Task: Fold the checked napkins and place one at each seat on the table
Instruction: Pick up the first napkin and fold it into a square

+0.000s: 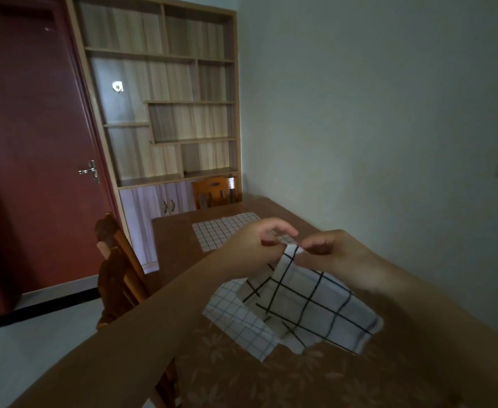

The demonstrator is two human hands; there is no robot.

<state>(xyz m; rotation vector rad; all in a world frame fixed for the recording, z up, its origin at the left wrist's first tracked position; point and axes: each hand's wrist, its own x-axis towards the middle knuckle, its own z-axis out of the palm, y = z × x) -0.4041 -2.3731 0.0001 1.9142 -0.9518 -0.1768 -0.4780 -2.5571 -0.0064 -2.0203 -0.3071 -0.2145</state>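
My left hand [253, 242] and right hand [334, 254] meet at one raised corner of the wide-checked napkin [309, 301]. Each grip pinches that same corner from its own side, fingers curled, thumbs against the hem. The rest of the cloth drapes down to the bench [271, 375], its low edge resting there at about five o'clock from my hands.

To fold it well, I judge I should slide the two pinches apart along the top hem until each holds its own corner, shake the cloth flat, then lay it down and bring edge to edge using the black lines as guides. The weave looks soft and limp, so creases will need pressing with a flat palm.

Under it, toward seven o'clock, lies a fine-checked napkin [238, 322], rumpled and partly covered; I must not drag it along. Another fine-checked napkin [224, 231] lies flat at eleven o'clock, before the far chair [215, 191]. A second chair [118, 272] stands at nine o'clock. The bench wears a brown covering with a pale leaf pattern, slightly glossy, so cloth may slip on it.
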